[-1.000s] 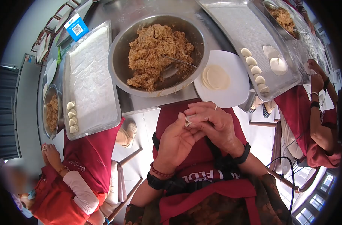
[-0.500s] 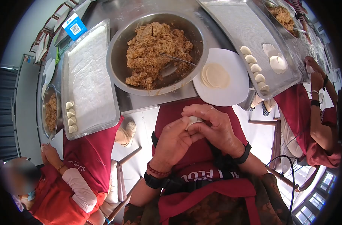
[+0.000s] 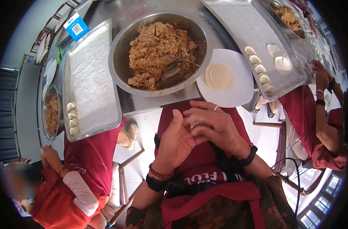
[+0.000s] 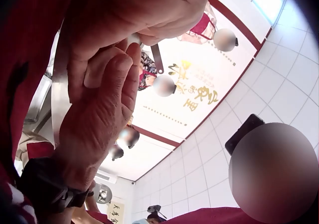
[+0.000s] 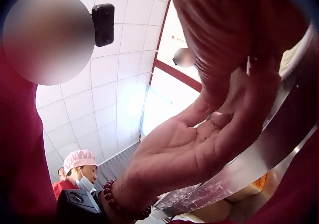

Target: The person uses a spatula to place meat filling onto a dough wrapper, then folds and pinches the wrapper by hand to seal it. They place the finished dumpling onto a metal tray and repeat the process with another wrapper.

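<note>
Clearly nearest, the person's two hands meet over a dark red apron: the right hand has its fingers curled around a piece of pale dough (mostly hidden by them), while the left hand lies palm upward, thumb raised clear and fingers loosely extended against the right hand's. Just beyond, on the steel table, a white plate bears overlapping round wrappers, and next to it a large metal bowl contains brown filling with a utensil stuck in. Trays flank these: the left tray carries a short row of dumplings, the right tray another row and some loose wrappers. Farther off, a blue card with a QR code stands by the left tray's far end.
</note>
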The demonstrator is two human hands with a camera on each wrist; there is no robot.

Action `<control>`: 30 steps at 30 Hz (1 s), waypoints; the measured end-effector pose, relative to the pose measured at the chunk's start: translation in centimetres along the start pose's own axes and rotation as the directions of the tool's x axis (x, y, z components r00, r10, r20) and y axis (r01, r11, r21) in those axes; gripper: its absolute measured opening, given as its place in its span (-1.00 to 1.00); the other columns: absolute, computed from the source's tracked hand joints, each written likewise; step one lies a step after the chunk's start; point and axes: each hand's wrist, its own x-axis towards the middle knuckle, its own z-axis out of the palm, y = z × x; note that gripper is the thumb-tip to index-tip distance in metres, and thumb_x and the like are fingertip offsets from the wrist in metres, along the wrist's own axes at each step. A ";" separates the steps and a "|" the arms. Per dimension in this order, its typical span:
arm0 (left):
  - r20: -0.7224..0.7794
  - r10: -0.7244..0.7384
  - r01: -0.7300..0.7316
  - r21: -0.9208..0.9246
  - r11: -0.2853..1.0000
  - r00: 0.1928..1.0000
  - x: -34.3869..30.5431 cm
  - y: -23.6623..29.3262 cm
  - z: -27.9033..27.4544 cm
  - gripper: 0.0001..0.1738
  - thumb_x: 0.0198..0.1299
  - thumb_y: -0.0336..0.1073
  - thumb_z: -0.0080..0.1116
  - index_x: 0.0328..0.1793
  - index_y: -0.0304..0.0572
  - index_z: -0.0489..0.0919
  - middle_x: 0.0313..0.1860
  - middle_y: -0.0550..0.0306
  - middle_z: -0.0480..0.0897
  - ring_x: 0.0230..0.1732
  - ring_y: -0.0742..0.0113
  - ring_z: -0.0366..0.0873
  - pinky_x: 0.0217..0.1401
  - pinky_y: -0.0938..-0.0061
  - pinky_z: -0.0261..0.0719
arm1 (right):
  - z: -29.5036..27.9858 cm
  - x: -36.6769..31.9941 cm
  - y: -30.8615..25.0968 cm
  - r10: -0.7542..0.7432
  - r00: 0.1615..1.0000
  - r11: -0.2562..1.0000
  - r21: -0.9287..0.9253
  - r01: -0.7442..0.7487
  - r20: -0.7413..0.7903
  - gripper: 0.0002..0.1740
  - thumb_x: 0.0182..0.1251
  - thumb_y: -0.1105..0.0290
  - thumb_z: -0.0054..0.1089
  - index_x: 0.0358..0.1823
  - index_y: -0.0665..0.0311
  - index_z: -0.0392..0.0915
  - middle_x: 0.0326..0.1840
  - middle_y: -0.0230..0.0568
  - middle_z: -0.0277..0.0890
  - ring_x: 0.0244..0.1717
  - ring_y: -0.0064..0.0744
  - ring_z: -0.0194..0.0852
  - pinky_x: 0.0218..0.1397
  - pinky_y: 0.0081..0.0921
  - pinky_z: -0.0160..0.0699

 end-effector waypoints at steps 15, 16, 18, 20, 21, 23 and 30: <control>0.041 -0.004 0.005 -0.016 1.000 0.999 0.3 -0.2 0.1 -0.23 0.54 0.25 -0.56 0.42 -0.28 0.30 0.33 -0.13 0.48 0.34 0.05 0.49 0.40 -0.05 0.48 | 0.4 -0.5 1.1 0.028 0.999 0.995 0.094 -0.026 -0.029 -0.78 0.21 0.51 0.34 -0.10 0.14 0.72 0.05 -0.31 0.71 0.33 -0.18 0.47 0.28 -0.32 0.54; 0.038 -0.007 0.008 -0.012 1.000 0.999 0.4 -0.3 0.1 -0.23 0.54 0.25 -0.56 0.43 -0.28 0.29 0.33 -0.13 0.48 0.34 0.04 0.49 0.40 -0.05 0.47 | 0.4 -0.6 1.4 0.009 0.999 0.998 0.061 -0.007 -0.034 -0.76 0.21 0.51 0.34 -0.08 0.13 0.72 0.04 -0.30 0.71 0.32 -0.18 0.47 0.28 -0.33 0.55; 0.033 -0.012 0.012 -0.004 1.000 0.999 0.5 -0.3 0.1 -0.21 0.54 0.26 -0.57 0.45 -0.28 0.28 0.34 -0.13 0.47 0.34 0.04 0.49 0.41 -0.06 0.46 | 0.4 -0.6 1.5 -0.015 0.999 1.000 0.024 0.016 -0.038 -0.73 0.21 0.51 0.34 -0.05 0.12 0.72 0.04 -0.30 0.70 0.31 -0.19 0.49 0.28 -0.33 0.55; 0.027 -0.021 0.022 -0.009 1.000 0.999 0.6 -0.4 0.2 -0.20 0.53 0.27 -0.58 0.46 -0.28 0.27 0.34 -0.13 0.47 0.34 0.04 0.48 0.43 -0.06 0.44 | 0.1 -0.5 1.1 -0.023 0.999 1.000 0.014 0.024 -0.042 -0.72 0.22 0.53 0.32 -0.03 0.12 0.72 0.05 -0.29 0.70 0.30 -0.20 0.50 0.28 -0.34 0.54; 0.025 -0.027 0.027 -0.012 1.000 0.999 0.6 -0.4 0.2 -0.19 0.53 0.28 -0.59 0.47 -0.28 0.27 0.34 -0.13 0.47 0.34 0.04 0.48 0.43 -0.06 0.43 | -0.1 -0.5 0.8 0.029 0.998 0.995 0.095 -0.024 -0.051 -0.73 0.22 0.53 0.32 -0.05 0.13 0.73 0.05 -0.29 0.70 0.31 -0.20 0.50 0.28 -0.34 0.54; 0.030 -0.009 0.010 -0.044 0.999 1.000 0.5 -0.2 0.9 -0.18 0.53 0.29 -0.60 0.47 -0.30 0.26 0.35 -0.13 0.47 0.35 0.04 0.47 0.45 -0.05 0.41 | -0.5 -0.4 0.4 0.135 0.989 0.960 0.256 -0.116 -0.055 -0.77 0.21 0.54 0.32 -0.10 0.14 0.73 0.05 -0.29 0.71 0.32 -0.21 0.50 0.29 -0.34 0.52; 0.015 0.013 -0.012 -0.067 0.998 1.000 0.7 -0.5 1.4 -0.16 0.53 0.28 -0.59 0.46 -0.37 0.25 0.35 -0.13 0.47 0.37 0.04 0.46 0.47 -0.05 0.38 | -0.6 -0.9 1.4 0.041 0.997 0.987 0.157 -0.030 -0.067 -0.73 0.22 0.54 0.32 -0.05 0.15 0.73 0.07 -0.23 0.70 0.36 -0.14 0.46 0.36 -0.29 0.46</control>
